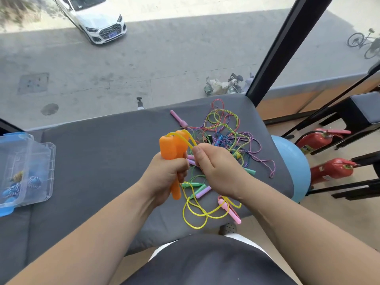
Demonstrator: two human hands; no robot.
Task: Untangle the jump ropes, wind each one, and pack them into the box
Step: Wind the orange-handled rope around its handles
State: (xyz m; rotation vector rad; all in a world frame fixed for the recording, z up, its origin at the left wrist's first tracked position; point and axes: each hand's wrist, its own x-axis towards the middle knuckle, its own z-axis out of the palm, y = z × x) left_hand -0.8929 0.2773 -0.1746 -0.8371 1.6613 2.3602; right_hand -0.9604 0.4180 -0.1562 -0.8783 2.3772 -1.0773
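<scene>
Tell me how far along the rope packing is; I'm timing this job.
Early. Done: what look like a few wound ropes lie in the box. In hand: the left hand grips two orange handles while the right hand pinches their yellow rope, part of it loose on the cushion. Left: winding it, then the big tangle and scattered handles.

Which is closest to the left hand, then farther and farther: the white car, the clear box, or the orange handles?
1. orange handles: gripped in the left hand.
2. clear box: far left on the cushion.
3. white car: outside, on the street.
</scene>
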